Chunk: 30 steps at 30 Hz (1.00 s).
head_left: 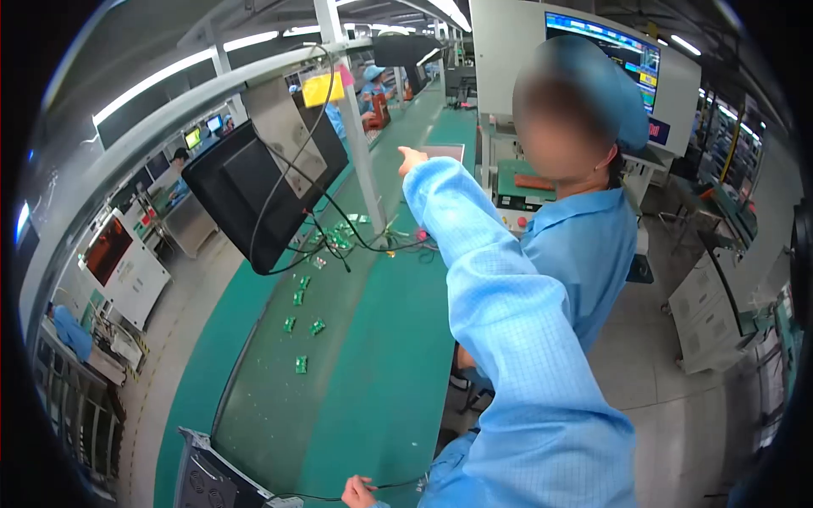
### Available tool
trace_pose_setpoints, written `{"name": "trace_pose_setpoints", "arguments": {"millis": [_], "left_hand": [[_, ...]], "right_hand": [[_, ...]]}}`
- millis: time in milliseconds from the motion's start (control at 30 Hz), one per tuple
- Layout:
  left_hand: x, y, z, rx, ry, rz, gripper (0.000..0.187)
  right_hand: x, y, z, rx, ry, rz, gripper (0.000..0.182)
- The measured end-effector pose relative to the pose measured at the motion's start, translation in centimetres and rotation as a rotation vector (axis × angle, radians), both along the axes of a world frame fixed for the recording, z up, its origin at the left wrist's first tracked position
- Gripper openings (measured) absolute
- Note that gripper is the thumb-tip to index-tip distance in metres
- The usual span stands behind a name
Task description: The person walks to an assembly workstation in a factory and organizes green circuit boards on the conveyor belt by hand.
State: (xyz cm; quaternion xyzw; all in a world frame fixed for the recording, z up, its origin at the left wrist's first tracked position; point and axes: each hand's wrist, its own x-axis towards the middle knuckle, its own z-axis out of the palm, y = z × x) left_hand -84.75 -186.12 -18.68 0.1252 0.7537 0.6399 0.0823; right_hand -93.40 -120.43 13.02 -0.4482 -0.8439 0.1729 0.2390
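1. I've got the left hand (357,491) at the near edge, low in my view, pinched around a thin black cable (398,486)
2. That cable runs off to the right from the grip, long axis roughly left to right along the near edge of the green belt (373,356)
3. The right hand (412,159) is stretched far out on a blue sleeve, index finger pointing away, the other fingers curled, grasping nothing
4. So the left hand is the one on the cable; the right is well apart from it, far up the belt
5. Small green circuit boards (301,364) lie scattered on the belt, far and left of the left hand
6. A black monitor (254,190) hangs above them, and a co-worker in blue (584,245) stands to the right
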Motion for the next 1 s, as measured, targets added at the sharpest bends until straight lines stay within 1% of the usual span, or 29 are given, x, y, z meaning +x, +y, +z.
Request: {"name": "trace_pose_setpoints", "arguments": {"millis": [33,67,100,167,200,300,333,400,467,500,533,567,633,700,767,833,867,967,1000], "left_hand": [[0.1,-0.4,-0.8,0.016,-0.012,0.019,0.036],[0.1,-0.9,-1.5,-0.021,0.002,-0.006,0.03],[0.3,-1.6,-2.2,-0.011,-0.002,-0.016,0.026],[1.3,-1.8,-1.3,0.009,-0.016,-0.04,0.022],[1.8,-2.6,-0.4,-0.084,-0.172,-0.118,0.025],[2.9,-1.4,-1.4,0.064,-0.187,-0.015,0.03],[2.8,-1.1,-2.3,0.038,-0.13,-0.024,0.031],[1.7,-2.6,-5.8,-0.032,-0.009,-0.049,0.034],[-1.4,-5.7,-12.4,-0.028,-0.072,-0.14,0.031],[-2.3,-6.5,-14.0,-0.029,-0.116,-0.19,0.032],[0.4,-2.1,-5.5,-0.062,-0.006,-0.085,0.026],[0.2,-1.2,-4.8,-0.078,0.025,-0.107,0.022],[-0.2,-1.6,-4.4,-0.121,0.081,-0.133,0.015],[0.1,-1.4,-3.6,-0.07,0.042,-0.094,0.011],[0.3,-1.0,-2.7,-0.052,0.006,-0.06,0.011],[0.7,-0.6,-1.3,-0.067,-0.027,-0.039,0.011],[0.5,-1.0,-2.1,-0.062,-0.059,-0.001,0.01],[0.1,-1.8,-3.9,-0.084,-0.077,0.021,0.009],[-0.2,-2.2,-5.1,-0.016,-0.124,0.043,0.008]], "right_hand": [[-0.5,0.7,-0.1,-0.005,-0.043,0.021,0.074],[-0.7,0.7,-0.3,-0.019,-0.088,0.042,0.075],[-0.9,0.5,-1.2,-0.036,-0.078,0.048,0.075],[-1.0,-0.4,-3.3,-0.071,-0.064,0.056,0.076],[-0.9,-0.7,-4.5,-0.071,-0.05,0.017,0.076],[-1.6,-0.4,-7.9,-0.03,0.003,-0.085,0.079],[-1.5,-0.2,-8.1,-0.048,0.049,-0.06,0.079],[-1.8,0.6,-8.6,-0.097,0.106,0.01,0.081],[-1.3,-0.6,-7.5,-0.146,0.125,0.02,0.083],[-0.5,-1.2,-7.0,-0.172,0.123,0.02,0.084],[0.0,-1.5,-7.0,-0.222,0.148,0.0,0.086],[0.3,-1.0,-7.6,-0.235,0.146,-0.054,0.085],[1.1,0.3,-9.4,-0.271,0.133,-0.141,0.084],[2.0,3.8,-12.9,-0.168,0.196,-0.257,0.082],[4.9,4.7,-12.7,-0.278,0.386,-0.433,0.079],[8.9,5.1,-12.9,-0.275,0.514,-0.57,0.079],[10.9,5.5,-13.6,-0.259,0.559,-0.649,0.077],[15.6,6.7,-16.7,-0.255,0.595,-0.774,0.07],[16.5,7.3,-17.3,-0.269,0.584,-0.786,0.068]]}}
